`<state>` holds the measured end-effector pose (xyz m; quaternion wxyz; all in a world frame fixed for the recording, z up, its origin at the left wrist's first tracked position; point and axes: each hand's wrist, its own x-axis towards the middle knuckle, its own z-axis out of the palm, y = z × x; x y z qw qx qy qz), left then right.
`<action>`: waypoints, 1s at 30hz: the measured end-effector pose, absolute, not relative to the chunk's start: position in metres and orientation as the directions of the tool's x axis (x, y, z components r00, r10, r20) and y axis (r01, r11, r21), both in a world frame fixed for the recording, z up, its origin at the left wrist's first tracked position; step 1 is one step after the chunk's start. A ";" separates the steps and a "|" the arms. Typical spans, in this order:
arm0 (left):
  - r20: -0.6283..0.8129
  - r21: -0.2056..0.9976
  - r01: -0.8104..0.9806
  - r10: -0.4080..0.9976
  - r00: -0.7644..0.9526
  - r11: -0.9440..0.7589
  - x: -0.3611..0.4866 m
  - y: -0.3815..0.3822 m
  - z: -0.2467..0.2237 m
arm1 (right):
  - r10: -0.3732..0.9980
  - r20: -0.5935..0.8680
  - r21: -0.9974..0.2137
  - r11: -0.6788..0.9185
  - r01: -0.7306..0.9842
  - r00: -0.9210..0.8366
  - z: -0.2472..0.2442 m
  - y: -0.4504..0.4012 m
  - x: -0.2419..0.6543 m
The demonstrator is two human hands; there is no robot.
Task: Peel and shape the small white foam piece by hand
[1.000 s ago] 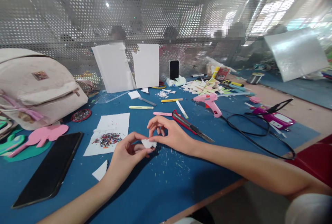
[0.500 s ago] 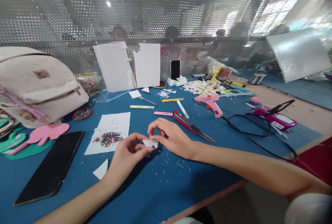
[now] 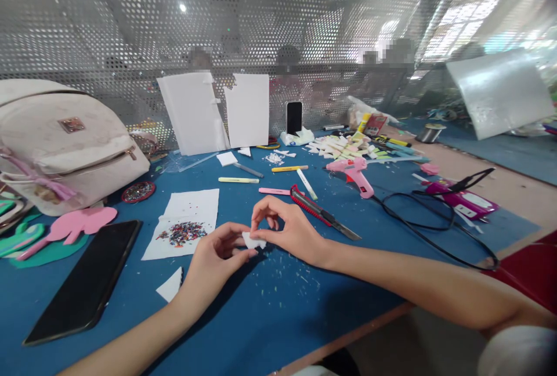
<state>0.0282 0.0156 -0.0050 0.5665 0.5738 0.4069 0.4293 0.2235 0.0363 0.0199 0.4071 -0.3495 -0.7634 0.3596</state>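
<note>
In the head view, your right hand (image 3: 295, 232) pinches the small white piece (image 3: 255, 242) between thumb and fingertip, over the blue table (image 3: 278, 321). Your left hand (image 3: 215, 254) curls around the piece's left side, though I cannot tell whether it grips too; the red cutter (image 3: 325, 214) lies just beyond your right hand.

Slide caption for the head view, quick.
Right hand pinching a small white piece, left hand at its edge, above blue table.

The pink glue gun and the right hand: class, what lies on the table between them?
In the head view, a red-and-black utility knife, blade showing, lies between the pink glue gun and the right hand.
</note>
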 end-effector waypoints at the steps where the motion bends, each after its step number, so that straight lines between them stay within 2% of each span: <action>1: 0.042 0.999 -0.026 0.954 0.297 -0.036 0.028 0.016 -0.006 | 0.826 0.375 -0.834 0.499 0.237 -0.421 0.020 0.036 0.223; 7: 0.069 0.996 -0.077 0.958 0.278 -0.049 0.029 0.016 -0.006 | 0.828 0.385 -0.832 0.502 0.234 -0.408 0.020 0.035 0.222; 16: 0.068 0.996 0.032 0.969 0.237 -0.078 0.029 0.012 -0.003 | 0.841 0.378 -0.838 0.488 0.243 -0.387 0.022 0.034 0.220; 22: 0.052 0.994 0.085 0.971 0.235 -0.074 0.029 0.012 -0.006 | 0.848 0.323 -0.822 0.471 0.319 -0.420 0.024 0.034 0.220; 26: 0.036 0.994 0.092 0.969 0.244 -0.060 0.029 0.013 -0.006 | 0.833 0.300 -0.773 0.498 0.392 -0.466 0.026 0.033 0.220; 30: 0.031 0.996 0.076 0.968 0.251 -0.051 0.029 0.013 -0.006 | 0.770 0.358 -0.671 0.605 0.427 -0.528 0.023 0.032 0.221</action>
